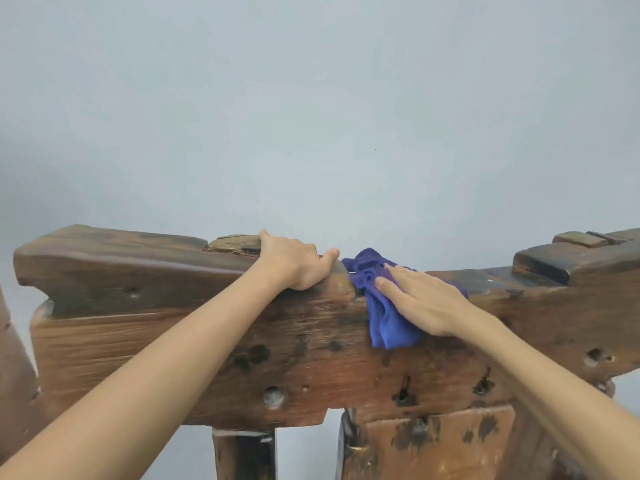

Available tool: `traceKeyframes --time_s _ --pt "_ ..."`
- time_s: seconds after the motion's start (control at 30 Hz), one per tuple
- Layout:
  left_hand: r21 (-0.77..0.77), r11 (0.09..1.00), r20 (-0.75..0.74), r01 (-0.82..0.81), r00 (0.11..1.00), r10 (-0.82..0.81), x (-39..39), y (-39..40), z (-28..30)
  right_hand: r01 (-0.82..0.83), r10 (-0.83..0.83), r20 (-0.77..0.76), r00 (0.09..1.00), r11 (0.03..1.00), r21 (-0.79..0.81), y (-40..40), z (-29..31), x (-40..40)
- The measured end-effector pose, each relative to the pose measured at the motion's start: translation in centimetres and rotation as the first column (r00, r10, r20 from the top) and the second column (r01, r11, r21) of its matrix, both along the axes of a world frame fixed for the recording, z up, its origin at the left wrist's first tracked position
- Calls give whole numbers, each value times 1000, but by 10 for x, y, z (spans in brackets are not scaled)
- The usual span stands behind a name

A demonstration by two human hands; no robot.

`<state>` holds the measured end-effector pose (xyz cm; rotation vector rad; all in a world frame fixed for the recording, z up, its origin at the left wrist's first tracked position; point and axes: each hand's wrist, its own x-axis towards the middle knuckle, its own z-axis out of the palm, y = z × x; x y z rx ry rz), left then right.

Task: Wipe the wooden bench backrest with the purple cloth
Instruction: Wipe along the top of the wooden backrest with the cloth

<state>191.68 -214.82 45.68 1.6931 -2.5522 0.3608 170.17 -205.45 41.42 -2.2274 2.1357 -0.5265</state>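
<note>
The wooden bench backrest (194, 344) is a thick, rough brown beam with dark knots and holes, running across the lower half of the view. A crumpled purple cloth (384, 317) is draped over its top edge near the middle and hangs down the front face. My right hand (420, 301) lies flat on the cloth with fingers extended, pressing it against the wood. My left hand (294, 263) grips the top edge of the backrest just left of the cloth, fingers curled over the far side.
A plain pale grey wall (311, 116) stands right behind the backrest. Raised wooden blocks (554, 261) sit on the beam's top at the right. Wooden support posts (244, 455) and a wider slab (436, 445) stand below. A curved wooden piece (14, 375) is at the left edge.
</note>
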Motion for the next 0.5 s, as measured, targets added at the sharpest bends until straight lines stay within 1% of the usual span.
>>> traceKeyframes --time_s 0.07,0.13,0.17,0.27,0.33,0.37,0.4,0.43,0.5 --pt "6 1000 -55 22 998 -22 -17 5 -3 86 -85 -11 996 991 107 -27 13 12" --pt "82 996 -126 39 992 -28 -32 9 -4 59 -56 -19 998 983 176 -47 18 30" --pt "127 991 -156 45 987 -25 -36 11 -2 22 -18 -26 1000 987 161 -49 18 36" --pt "184 980 -222 69 975 -27 -34 7 1 -104 104 -64 993 995 -3 -27 2 18" --pt "159 984 -207 80 977 -45 -32 3 -2 -217 198 -144 970 967 -132 5 -19 -8" --pt "123 990 -176 69 983 -47 -33 2 -4 -245 213 -188 959 954 -172 19 -29 -24" --pt "83 995 -142 58 989 -46 -35 1 -7 -232 185 -224 957 951 -203 30 -38 -42" --pt "50 997 -116 53 992 -47 -37 0 -9 -180 121 -251 960 956 -230 39 -44 -62" --pt "6 998 -96 57 994 -56 -40 0 -13 -25 -54 -257 965 955 -296 50 -50 -104"
